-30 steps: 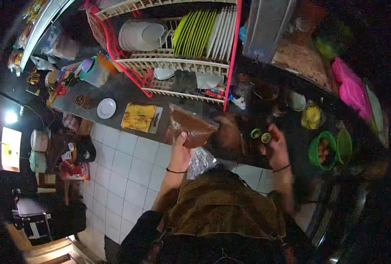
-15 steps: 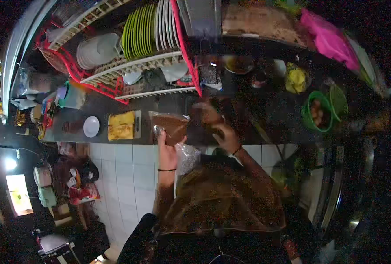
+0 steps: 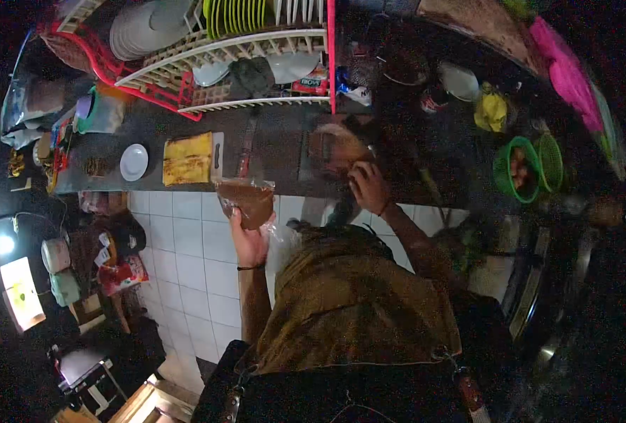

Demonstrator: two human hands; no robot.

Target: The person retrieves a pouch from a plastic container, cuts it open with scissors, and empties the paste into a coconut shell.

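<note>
Brown-filled, the bag (image 3: pixel 248 202) is gripped low by our left hand (image 3: pixel 251 243) near the counter (image 3: pixel 277 151), likely to keep it upright; whether our right hand (image 3: pixel 371 189) grips anything, we cannot tell.

Head view, as I see it from the room: a single camera, worn on the person's head, faces forward and steeply down. The apron (image 3: pixel 359 303) lies nearest the lens, at lower centre; the left hand (image 3: pixel 249 243) and right hand (image 3: pixel 371 189) lie farther out, near mid-frame. The counter (image 3: pixel 277 155) crosses beyond, the floor tiles (image 3: pixel 186 247) show below its edge, and the top border crops the dish rack (image 3: pixel 332 63). The wide lens bows lines outward; the corners are dark.
</note>
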